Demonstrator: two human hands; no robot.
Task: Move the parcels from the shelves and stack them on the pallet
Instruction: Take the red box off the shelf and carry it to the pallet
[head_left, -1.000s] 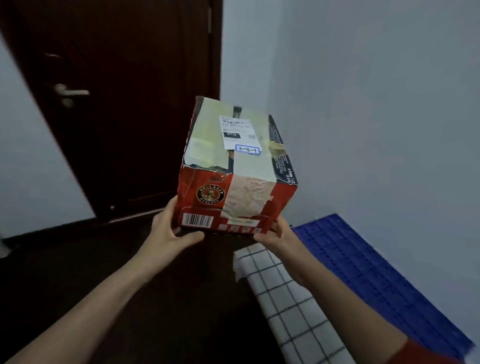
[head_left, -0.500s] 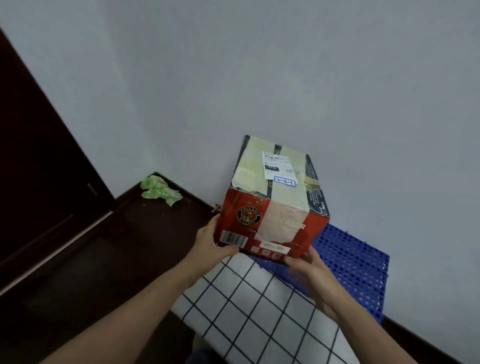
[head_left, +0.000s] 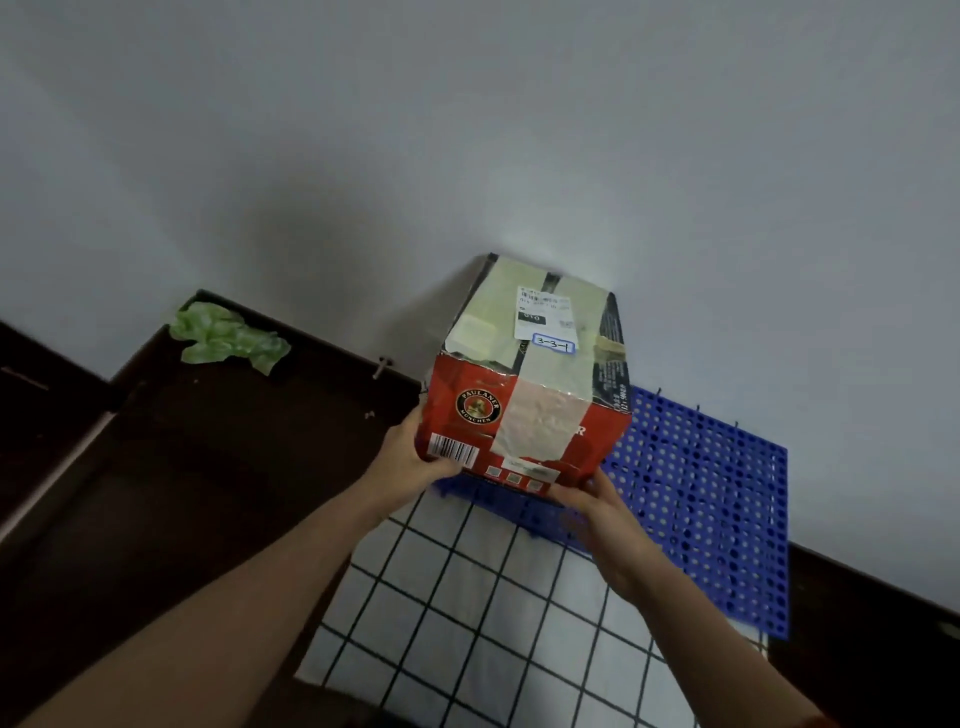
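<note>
Head view: a person holds a parcel (head_left: 530, 395) low, in front of a pale wall (head_left: 571, 130).
Parcel: red carton w/ dark sides, top and front strapped w/ wide pale tape.
Brand: round logo (head_left: 478, 406) on front reads "PAULANER MÜNCHEN".
Labels: white shipping label (head_left: 543, 312) on top, print too small to read; blue-edged tag (head_left: 554, 344) hand-marked "3-3-1"; barcode (head_left: 453, 450) at front btm left.
Left hand (head_left: 415, 457): grips btm left cnr, thumb on front face by barcode, fingers wrapped round the side.
Right hand (head_left: 597, 509): holds btm right edge, fingers curled under the base.
Arms: both bare, reaching fwd.
Pallet (head_left: 701, 493): blue perforated plastic, on dark floor (head_left: 208, 493) against wall.
Parcel position: over pallet's near left cnr; contact w/ pallet can't be told.
Also seen: crumpled green wrapper (head_left: 228, 338) on floor, left; white black-grid fabric (head_left: 467, 597) below hands.
</note>
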